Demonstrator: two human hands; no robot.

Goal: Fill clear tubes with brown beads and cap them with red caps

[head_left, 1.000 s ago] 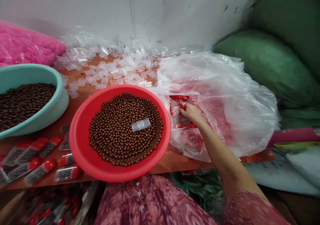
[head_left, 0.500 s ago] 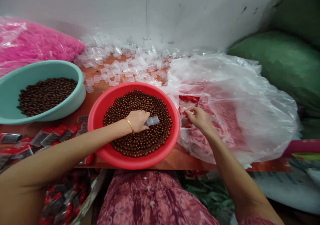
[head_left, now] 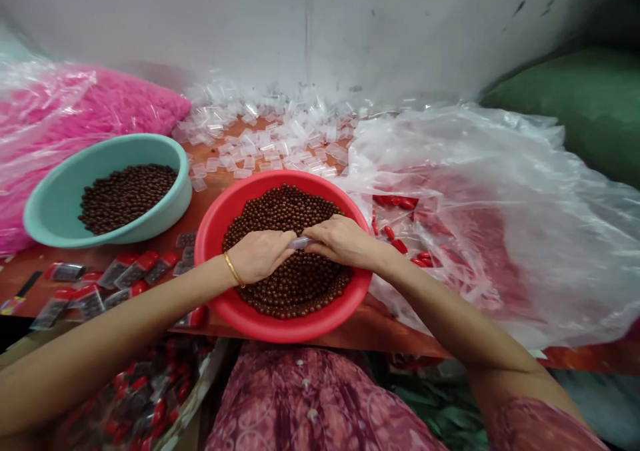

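Observation:
Over the red basin (head_left: 361, 294), my left hand (head_left: 260, 254) grips a small clear plastic container (head_left: 301, 242) that lies sideways between my hands. My right hand (head_left: 343, 239) is closed around the container's right end. The red cap it pinched in the earlier frame is hidden by the fingers now. Below both hands, shiny brown beads (head_left: 295, 297) fill much of the basin. Loose red caps (head_left: 399, 245) lie to the right, at the mouth of a large clear plastic bag (head_left: 545, 237).
A teal basin (head_left: 43, 214) with more brown beads (head_left: 125, 197) stands left. Filled, red-capped containers (head_left: 133, 271) lie before it; more fill a sack (head_left: 145, 397) below the table edge. Clear containers (head_left: 280, 144) are heaped behind, beside a bag of pink pieces (head_left: 115, 104).
My right hand has moved left from the bag of red caps to the container in my left hand. The view has shifted slightly, so the surroundings appear farther right.

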